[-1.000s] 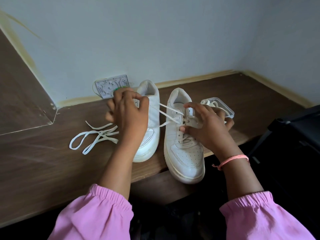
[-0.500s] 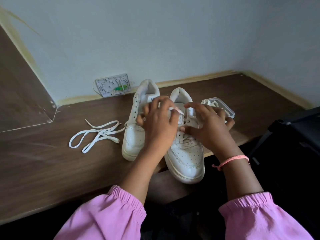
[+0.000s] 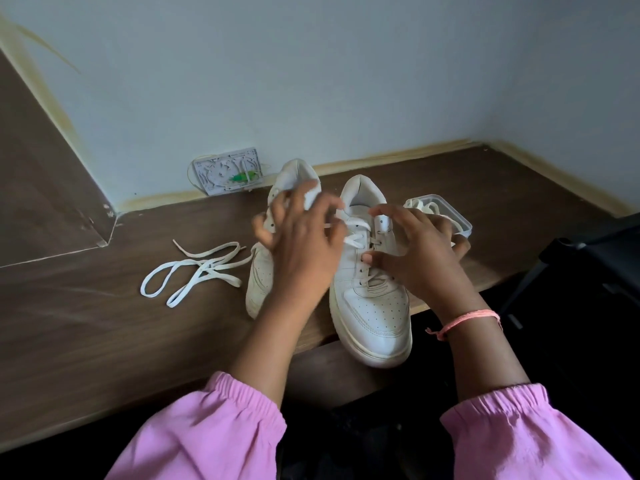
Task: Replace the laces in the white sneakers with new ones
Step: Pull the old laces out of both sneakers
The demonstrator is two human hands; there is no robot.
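1. Lacing the right-hand sneaker [image 3: 372, 299] at the desk [image 3: 86, 323] edge; upper eyelets unthreaded.
2. Left hand [image 3: 301, 247] blurred, fingers spread, grip on the lace [image 3: 356, 233] unclear; right hand [image 3: 415, 258] curls round the sneaker's side.
3. Next: feed the lace tip through an eyelet.

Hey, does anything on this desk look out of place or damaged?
Yes. The right sneaker hangs its toe past the desk edge. A loose lace lies tangled left of the shoes, and the wall plate behind sits crooked, its innards exposed.
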